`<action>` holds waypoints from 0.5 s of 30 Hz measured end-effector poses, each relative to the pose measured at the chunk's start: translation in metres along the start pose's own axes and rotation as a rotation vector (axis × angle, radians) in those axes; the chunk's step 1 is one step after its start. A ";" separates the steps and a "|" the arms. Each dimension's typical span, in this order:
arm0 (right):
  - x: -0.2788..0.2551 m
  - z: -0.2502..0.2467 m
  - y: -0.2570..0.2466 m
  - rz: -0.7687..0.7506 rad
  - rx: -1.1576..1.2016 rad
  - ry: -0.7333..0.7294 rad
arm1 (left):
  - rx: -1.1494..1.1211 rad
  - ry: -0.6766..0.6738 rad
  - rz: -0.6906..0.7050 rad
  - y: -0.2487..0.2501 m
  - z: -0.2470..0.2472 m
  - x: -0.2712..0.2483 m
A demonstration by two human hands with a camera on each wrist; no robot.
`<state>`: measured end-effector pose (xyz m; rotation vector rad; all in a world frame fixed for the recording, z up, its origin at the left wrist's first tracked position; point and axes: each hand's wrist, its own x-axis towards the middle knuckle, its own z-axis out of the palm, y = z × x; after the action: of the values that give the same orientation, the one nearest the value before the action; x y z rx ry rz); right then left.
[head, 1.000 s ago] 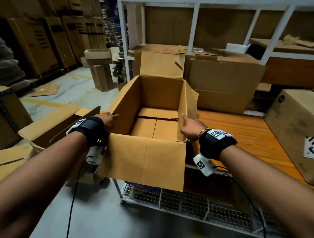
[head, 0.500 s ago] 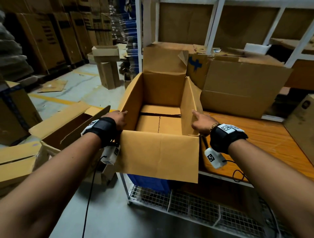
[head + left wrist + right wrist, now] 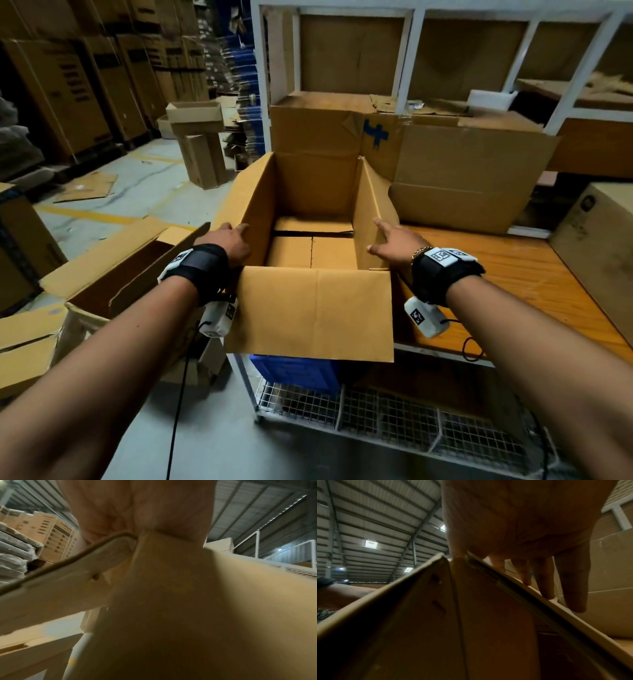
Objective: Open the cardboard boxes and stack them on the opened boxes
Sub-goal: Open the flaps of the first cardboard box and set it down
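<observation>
Since a second ago the open cardboard box (image 3: 310,246) has shifted forward and rightward with both hands, and a blue "4" mark (image 3: 375,134) on the big carton (image 3: 459,171) behind it has come into sight. Left hand (image 3: 228,241) grips the box's left wall top edge at 9 o'clock, thumb side inside; the wrist view shows the edge pressed into the palm (image 3: 137,513). Right hand (image 3: 394,245) lies over the right wall's rim at 3 o'clock, fingers (image 3: 570,582) straight down the outer flap, thumb inside. The box sits on the left end of the wooden shelf (image 3: 534,274), its near flap (image 3: 315,311) hanging past the shelf edge at 6 o'clock. Open floor (image 3: 102,212) lies at 9 to 10 o'clock, beyond an opened box (image 3: 113,270) just beside the left wrist.
</observation>
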<state>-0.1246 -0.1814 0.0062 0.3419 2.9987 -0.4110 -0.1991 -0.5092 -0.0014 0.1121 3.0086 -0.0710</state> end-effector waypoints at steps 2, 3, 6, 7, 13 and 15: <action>-0.008 0.001 0.000 -0.030 -0.034 -0.034 | 0.009 -0.002 0.017 -0.001 0.001 -0.003; -0.012 0.003 0.001 -0.040 -0.045 -0.050 | 0.015 -0.013 0.025 -0.001 0.003 -0.004; -0.025 0.007 -0.001 -0.046 -0.045 -0.057 | 0.046 -0.038 0.024 -0.005 0.004 -0.009; -0.027 0.009 -0.001 -0.047 -0.050 -0.056 | 0.049 -0.040 0.023 -0.006 0.005 -0.011; -0.042 0.008 0.001 -0.065 -0.088 -0.037 | 0.043 -0.034 0.016 -0.012 0.008 -0.025; -0.041 0.006 0.003 -0.062 -0.070 -0.033 | 0.018 -0.035 0.001 -0.011 0.005 -0.028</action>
<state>-0.0838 -0.1887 0.0049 0.2342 2.9890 -0.3129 -0.1717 -0.5225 -0.0025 0.1135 2.9731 -0.0983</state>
